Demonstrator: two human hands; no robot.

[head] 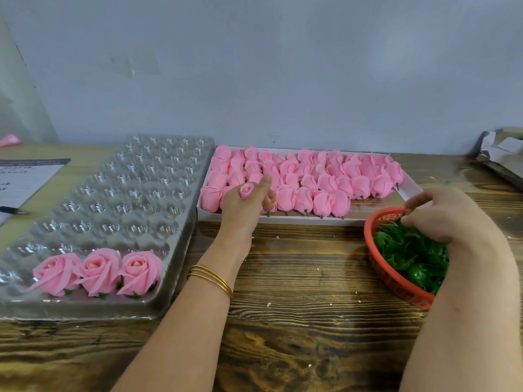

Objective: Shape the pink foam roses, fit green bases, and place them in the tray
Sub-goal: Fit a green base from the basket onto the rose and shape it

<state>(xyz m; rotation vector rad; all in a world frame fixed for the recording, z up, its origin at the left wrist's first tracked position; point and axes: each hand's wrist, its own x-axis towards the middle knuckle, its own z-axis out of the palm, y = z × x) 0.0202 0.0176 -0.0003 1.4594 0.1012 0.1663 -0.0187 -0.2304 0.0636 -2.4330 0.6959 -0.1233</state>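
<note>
My left hand point(244, 206) grips a closed pink foam rosebud point(247, 190) over the near edge of a white box point(283, 220) packed with several more pink buds point(325, 176). My right hand point(441, 213) reaches into a red basket point(396, 281) of green bases point(410, 253) and pinches one at its fingertips. A clear plastic tray point(113, 193) with rows of round cups lies at the left. Three shaped pink roses point(99, 271) with green bases sit in its nearest row.
The tray, box and basket rest on a dark wooden table point(297, 292) against a grey wall. A sheet of paper point(19, 176) and a pen point(14, 210) lie at the far left. Crumpled cardboard point(503, 154) sits at the back right.
</note>
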